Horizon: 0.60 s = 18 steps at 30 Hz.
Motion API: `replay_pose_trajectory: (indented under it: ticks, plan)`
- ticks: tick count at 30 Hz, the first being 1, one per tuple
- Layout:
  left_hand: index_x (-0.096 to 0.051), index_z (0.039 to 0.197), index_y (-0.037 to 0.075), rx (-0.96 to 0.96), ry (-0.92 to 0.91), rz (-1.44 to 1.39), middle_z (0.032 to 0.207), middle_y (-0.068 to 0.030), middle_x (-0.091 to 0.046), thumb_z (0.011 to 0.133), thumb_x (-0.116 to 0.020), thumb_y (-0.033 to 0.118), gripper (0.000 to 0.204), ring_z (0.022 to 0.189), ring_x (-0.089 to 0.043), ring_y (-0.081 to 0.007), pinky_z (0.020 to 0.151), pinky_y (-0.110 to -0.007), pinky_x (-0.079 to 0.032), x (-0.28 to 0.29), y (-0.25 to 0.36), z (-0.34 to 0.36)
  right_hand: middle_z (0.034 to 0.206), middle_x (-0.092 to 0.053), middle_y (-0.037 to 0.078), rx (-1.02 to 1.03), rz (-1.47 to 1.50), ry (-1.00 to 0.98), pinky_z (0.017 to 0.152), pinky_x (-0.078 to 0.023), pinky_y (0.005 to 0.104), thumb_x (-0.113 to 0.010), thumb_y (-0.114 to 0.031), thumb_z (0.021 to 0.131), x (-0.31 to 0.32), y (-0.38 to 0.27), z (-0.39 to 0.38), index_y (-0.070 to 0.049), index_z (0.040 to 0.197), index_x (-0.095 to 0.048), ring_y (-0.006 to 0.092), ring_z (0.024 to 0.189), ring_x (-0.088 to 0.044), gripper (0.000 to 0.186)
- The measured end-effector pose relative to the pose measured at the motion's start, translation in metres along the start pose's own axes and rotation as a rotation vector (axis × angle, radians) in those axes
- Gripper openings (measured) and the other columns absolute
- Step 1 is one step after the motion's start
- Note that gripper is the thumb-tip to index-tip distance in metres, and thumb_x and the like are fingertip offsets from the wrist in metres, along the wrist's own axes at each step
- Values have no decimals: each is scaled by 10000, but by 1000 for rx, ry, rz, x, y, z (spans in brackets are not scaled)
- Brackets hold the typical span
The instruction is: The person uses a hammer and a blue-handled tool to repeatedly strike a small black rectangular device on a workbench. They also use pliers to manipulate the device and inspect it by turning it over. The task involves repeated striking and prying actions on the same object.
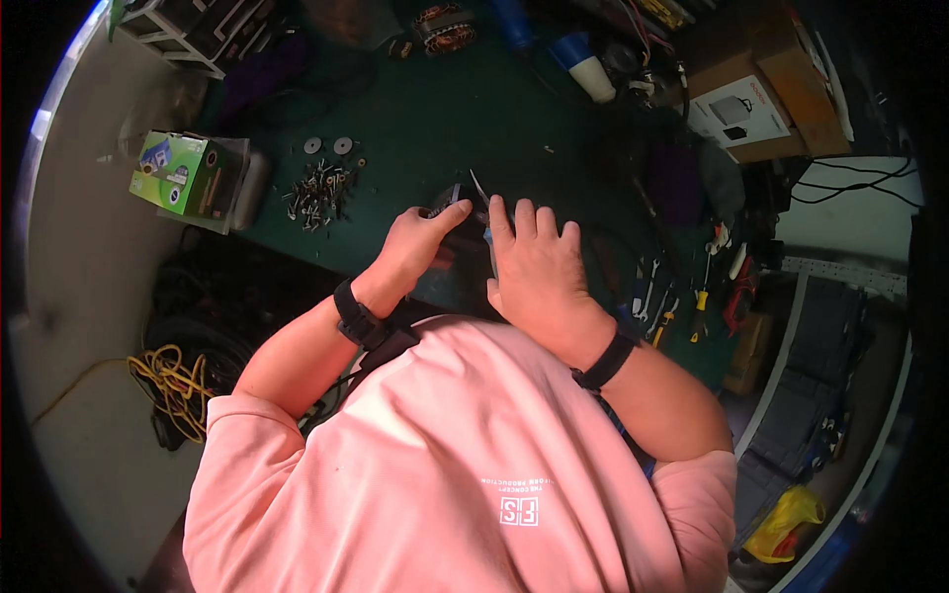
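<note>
I am working over the near edge of the green counter [474, 119], with both hands close together on one small dark part [450, 198]. My left hand [415, 247] is curling around it from the left, the thumb pressing along its top, so this hand is closed on the part and steadying it. My right hand [539, 267] is lying just to the right of it, fingers flat and close together, and I am pinching a thin tool with a blue grip [482, 212] under them; only its slim metal tip is showing.

The relation that counts: the part is sitting directly ahead of my left thumb and to the left of my right fingertips, in the narrow gap between the two hands. The tool's long axis is running away from me, slanting a little leftward toward the far edge, its tip ending right beside the part. My left hand is the nearer one, already touching it.

A heap of screws [318, 193] is lying well apart toward the left edge of the counter, beside a green box [178, 173].
</note>
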<state>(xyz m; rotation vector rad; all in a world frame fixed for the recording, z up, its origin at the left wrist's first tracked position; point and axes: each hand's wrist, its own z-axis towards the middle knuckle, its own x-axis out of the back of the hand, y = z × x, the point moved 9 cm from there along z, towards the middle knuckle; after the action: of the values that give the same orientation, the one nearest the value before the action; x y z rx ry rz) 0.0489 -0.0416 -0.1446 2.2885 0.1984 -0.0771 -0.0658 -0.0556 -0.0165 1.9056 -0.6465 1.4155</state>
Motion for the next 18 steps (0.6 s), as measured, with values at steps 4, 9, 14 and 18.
replay_pose_trajectory:
  ticks: [4,9,14,18]
  plan:
    - [-699,991,-51,-22,39,-94,892,-116,-697,859,-671,511,578,770,-685,-205,708,-321,-563,0,-2,4,1268,-535,120,23,-65,129,818,-415,413,-686,-299,779,8,0,-8,-93,1400,-501,241,1087,-513,680]
    - [-697,1002,-49,-20,64,-74,902,-111,-698,851,-677,529,598,778,-687,-217,706,-321,-559,1,-5,10,1263,-545,129,2,-179,146,812,-416,422,-604,-259,847,-2,1,-1,-97,1388,-509,257,1087,-521,572]
    - [-683,1074,-8,29,-12,-63,939,-102,-695,857,-666,549,598,782,-673,-220,738,-328,-550,-7,-4,9,1165,-588,119,42,-242,151,763,-421,411,-562,-231,874,-6,3,6,-88,1347,-541,255,1026,-542,494]
    - [-666,1172,65,72,-26,-52,1017,-82,-697,893,-636,537,549,828,-655,-201,789,-336,-533,-17,-3,5,1070,-603,93,34,-265,165,688,-430,386,-571,-232,865,-8,3,9,-89,1314,-567,237,932,-555,472]
